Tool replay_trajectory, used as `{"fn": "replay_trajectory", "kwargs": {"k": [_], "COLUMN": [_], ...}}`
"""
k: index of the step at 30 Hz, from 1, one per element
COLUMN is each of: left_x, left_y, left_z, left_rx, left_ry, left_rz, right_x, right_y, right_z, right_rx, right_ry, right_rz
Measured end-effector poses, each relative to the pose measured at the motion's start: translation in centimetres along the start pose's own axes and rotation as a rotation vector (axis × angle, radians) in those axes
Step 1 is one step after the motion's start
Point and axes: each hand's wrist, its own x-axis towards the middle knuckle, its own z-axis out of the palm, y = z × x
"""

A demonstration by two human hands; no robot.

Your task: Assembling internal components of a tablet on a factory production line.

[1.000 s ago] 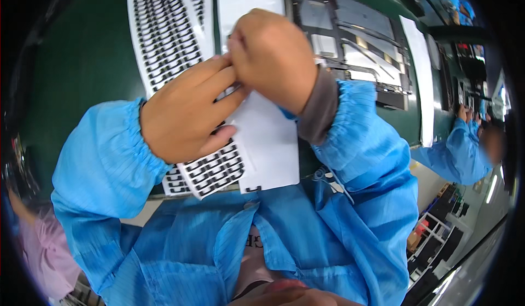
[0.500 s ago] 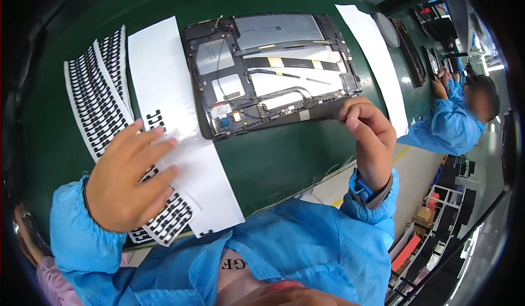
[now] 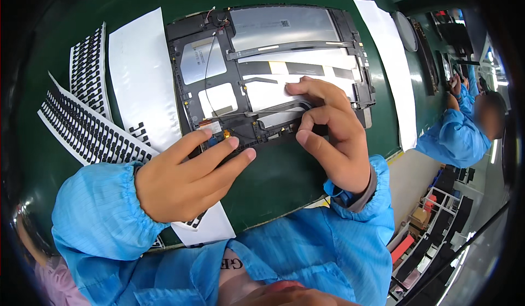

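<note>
An opened flat electronic device (image 3: 210,76), like a tablet or laptop shell, lies on the green table. Silver plates, black strips and thin cables show inside it. My left hand (image 3: 188,183) has its fingers spread over the near left corner of the device, by a small yellow part (image 3: 227,134). My right hand (image 3: 339,142) is bent over the near edge, right of the middle. One of its fingertips rests over the white inner area; thumb and another finger curl together near a black cable (image 3: 284,108). Whether something small is between them is hidden.
Left of the device lie a white backing sheet (image 3: 139,65) and strips of black stickers (image 3: 90,117). Another white sheet (image 3: 385,60) lies on its right, with a round grey object (image 3: 404,32) beyond. Another person in blue (image 3: 451,133) works farther right, near shelves (image 3: 429,229).
My left hand has moved right, from the sticker sheets to the device corner. My right hand has moved left along the near edge and reaches over it. One sticker strip has shifted left.
</note>
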Motion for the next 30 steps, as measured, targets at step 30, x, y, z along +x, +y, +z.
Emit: {"fn": "replay_trajectory", "kwargs": {"k": [30], "left_x": [3.5], "left_y": [-0.7], "left_z": [1.0], "left_rx": [0.022], "left_ry": [0.007], "left_rz": [0.033], "right_x": [-0.4], "right_y": [0.2], "right_z": [-0.7], "right_rx": [0.024], "right_ry": [0.142], "right_rz": [0.037]}}
